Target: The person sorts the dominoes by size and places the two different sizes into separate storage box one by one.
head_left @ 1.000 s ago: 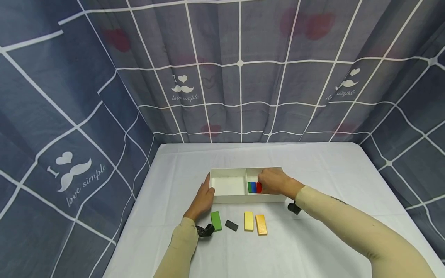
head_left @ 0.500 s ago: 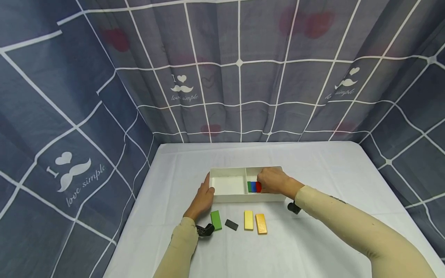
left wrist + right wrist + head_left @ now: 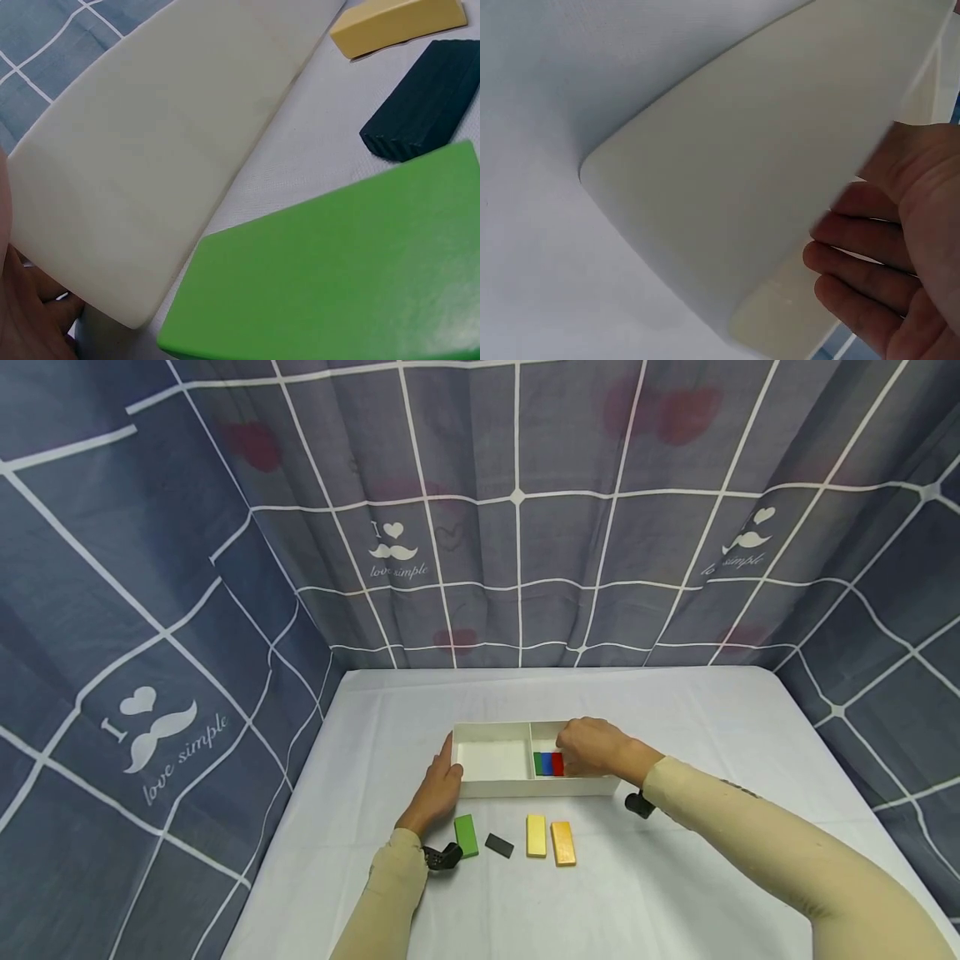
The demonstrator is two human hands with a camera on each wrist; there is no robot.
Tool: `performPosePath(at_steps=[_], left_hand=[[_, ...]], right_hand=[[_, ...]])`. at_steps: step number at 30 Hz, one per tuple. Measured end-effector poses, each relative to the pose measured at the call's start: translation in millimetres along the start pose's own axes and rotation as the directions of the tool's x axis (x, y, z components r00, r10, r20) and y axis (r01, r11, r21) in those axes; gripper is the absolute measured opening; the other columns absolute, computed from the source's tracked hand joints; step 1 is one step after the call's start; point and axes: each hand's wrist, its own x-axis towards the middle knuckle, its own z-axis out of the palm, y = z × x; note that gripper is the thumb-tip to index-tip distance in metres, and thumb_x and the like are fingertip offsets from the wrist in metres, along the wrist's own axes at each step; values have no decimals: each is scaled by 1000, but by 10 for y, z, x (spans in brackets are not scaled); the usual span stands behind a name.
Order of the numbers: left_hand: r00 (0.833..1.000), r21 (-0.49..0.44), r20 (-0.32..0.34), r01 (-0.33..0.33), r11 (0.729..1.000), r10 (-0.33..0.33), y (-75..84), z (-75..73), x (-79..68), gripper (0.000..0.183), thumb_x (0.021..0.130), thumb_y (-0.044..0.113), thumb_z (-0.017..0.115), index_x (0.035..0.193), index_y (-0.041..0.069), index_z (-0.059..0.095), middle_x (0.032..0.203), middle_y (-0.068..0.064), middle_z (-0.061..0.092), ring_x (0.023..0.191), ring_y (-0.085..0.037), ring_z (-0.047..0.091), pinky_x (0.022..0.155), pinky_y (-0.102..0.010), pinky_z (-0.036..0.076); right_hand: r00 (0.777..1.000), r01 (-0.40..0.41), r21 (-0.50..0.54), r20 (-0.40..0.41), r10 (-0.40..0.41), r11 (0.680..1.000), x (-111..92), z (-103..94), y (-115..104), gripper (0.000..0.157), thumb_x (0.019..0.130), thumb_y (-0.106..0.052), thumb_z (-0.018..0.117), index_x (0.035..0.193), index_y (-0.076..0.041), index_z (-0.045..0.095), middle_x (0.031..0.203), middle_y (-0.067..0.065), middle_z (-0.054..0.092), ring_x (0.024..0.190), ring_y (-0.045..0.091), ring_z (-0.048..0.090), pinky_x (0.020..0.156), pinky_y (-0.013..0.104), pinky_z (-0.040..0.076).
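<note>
A white two-compartment box (image 3: 498, 787) sits on the table. My left hand (image 3: 432, 793) holds its left end, thumb at the near corner and fingers along the outer side. My right hand (image 3: 596, 748) reaches down into the right compartment beside a red bar (image 3: 557, 764), a blue bar (image 3: 547, 764) and a green bar (image 3: 537, 764) standing in a row. In the right wrist view, the fingers (image 3: 862, 274) bend inward over the box wall (image 3: 727, 172). Thumb and index tips are hidden behind that wall, so I cannot tell what they hold.
Before the box lie a larger green block (image 3: 466, 836), a small dark ridged bar (image 3: 499, 846), a yellow block (image 3: 536, 836) and an orange-yellow block (image 3: 563, 844). A white cloth (image 3: 675, 718) covers the table. Grey-blue gridded curtains (image 3: 480, 543) hang behind and at both sides.
My right hand and forearm have shifted very slightly, the wrist a touch to the right. The left hand, the box and the loose blocks stay where they were.
</note>
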Motion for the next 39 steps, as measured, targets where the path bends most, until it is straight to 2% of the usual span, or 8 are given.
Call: performPosePath(at_steps=[4,9,16,27,31,37,39], left_hand=[[1000,3,-1,1,1000,-1,4,3,-8,73,108,14,33,177,11,11,181,-16,27,169,-43,17,135,-67,8],[1000,-2,-1,-8,1000,8,3,0,-13,72,109,12,34,177,10,11,181,-16,27,169,-41,18,136,-66,8],[1000,0,-2,-7,1000,7,2,-6,-14,71,109,12,33,177,9,11,182,-16,25,169,-40,17,136,-64,6],[1000,-11,2,-8,1000,8,-18,1,-25,71,110,12,34,178,11,11,181,-16,28,168,-42,20,135,-66,12],[1000,-7,0,-19,1000,19,-17,-2,-23,72,109,11,34,178,11,11,180,-16,29,168,-42,21,135,-66,10],[999,-1,-7,-32,999,32,-19,0,-4,72,108,10,33,177,10,13,179,-18,30,167,-45,23,135,-68,10],[999,2,-9,-43,999,43,-21,7,-2,72,108,10,33,177,9,13,179,-19,30,167,-45,23,134,-69,10]], right_hand=[[1000,19,22,4,-19,1000,-37,-82,14,36,86,-27,95,112,-5,84,106,8,83,91,23,77,88,42,66],[1000,20,71,21,-22,997,-84,-190,48,39,88,-27,94,117,-3,83,110,9,84,93,22,78,88,44,65],[999,41,102,11,-43,994,-151,-315,59,44,88,-26,94,123,-2,82,118,11,83,104,26,80,94,47,65],[991,130,103,-45,-126,986,-247,-482,-170,41,87,-24,95,121,-4,83,117,8,84,100,24,80,93,48,65],[989,144,100,-43,-141,984,-275,-540,-263,43,87,-27,95,123,-6,83,117,6,84,100,21,79,92,45,65],[979,198,75,-63,-194,977,-305,-594,-415,33,85,-28,96,112,-13,84,106,-3,83,84,9,70,73,32,62],[973,223,53,-74,-219,973,-317,-598,-468,33,85,-29,96,112,-13,83,107,-3,83,85,10,71,74,33,62]])
